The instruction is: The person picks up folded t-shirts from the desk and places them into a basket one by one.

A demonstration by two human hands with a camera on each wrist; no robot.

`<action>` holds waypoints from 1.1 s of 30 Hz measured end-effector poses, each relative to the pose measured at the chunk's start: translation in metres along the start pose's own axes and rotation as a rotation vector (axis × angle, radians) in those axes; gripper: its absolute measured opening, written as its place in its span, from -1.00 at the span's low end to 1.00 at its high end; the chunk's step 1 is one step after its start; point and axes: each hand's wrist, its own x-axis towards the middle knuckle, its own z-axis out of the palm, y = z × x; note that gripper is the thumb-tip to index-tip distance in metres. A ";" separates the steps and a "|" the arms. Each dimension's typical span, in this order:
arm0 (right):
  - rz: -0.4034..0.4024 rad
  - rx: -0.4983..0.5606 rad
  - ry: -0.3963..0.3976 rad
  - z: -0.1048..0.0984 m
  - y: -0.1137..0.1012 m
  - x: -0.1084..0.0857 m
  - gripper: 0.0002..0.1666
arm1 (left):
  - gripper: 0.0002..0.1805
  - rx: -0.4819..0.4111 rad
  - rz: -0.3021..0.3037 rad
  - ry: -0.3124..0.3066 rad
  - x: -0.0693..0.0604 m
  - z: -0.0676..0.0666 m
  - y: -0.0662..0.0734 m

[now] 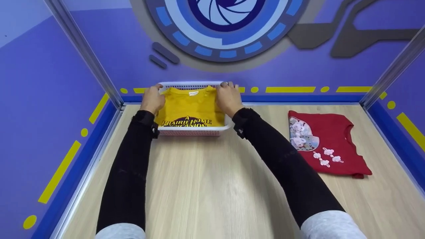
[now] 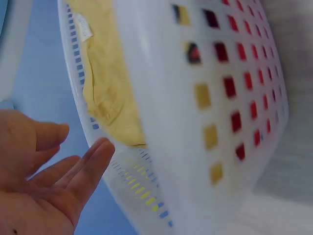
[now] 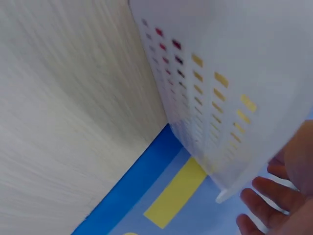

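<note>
Nearest, two black fabric sleeves [image 1: 123, 172] reach over the pale wood-grain tabletop [image 1: 199, 186] toward a rectangular white plastic basket [image 1: 192, 128] with perforated sides. Right of the basket and slightly nearer, a folded red shirt [image 1: 335, 136] with pale printed patches lies flat, well apart from it. Inside the basket lies a folded yellow shirt [image 1: 189, 106], its lettering toward the front rim; red shows through the holes below. At the basket's left side, the bare left hand [image 1: 153, 99] has loosely extended fingers, grasping nothing. At its far right corner, the bare right hand [image 1: 229, 98] is relaxed, fingers apart, likewise unclenched. Behind the basket stands a blue-purple wall [image 1: 265, 76].
</note>
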 end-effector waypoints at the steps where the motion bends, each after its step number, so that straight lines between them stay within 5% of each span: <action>1: -0.017 0.006 -0.015 -0.002 0.000 0.000 -0.59 | -0.47 0.018 0.020 -0.031 -0.002 -0.001 0.002; 8: -0.109 0.022 -0.117 -0.010 -0.005 -0.010 -0.66 | -0.63 0.163 0.123 -0.257 -0.022 0.002 0.015; 17: -0.300 0.079 -0.387 -0.003 -0.018 -0.023 -0.70 | -0.82 0.286 0.163 -0.393 -0.040 0.024 0.024; 23: -0.273 0.076 -0.422 0.003 -0.019 -0.028 -0.68 | -0.80 0.344 0.181 -0.368 -0.046 0.034 0.028; 29: -0.240 0.140 -0.347 -0.002 -0.014 -0.034 -0.67 | -0.78 0.336 0.199 -0.238 -0.060 0.043 0.047; 33: -0.236 0.118 -0.274 -0.004 -0.007 -0.031 -0.71 | -0.74 0.277 0.244 -0.238 -0.069 0.051 0.061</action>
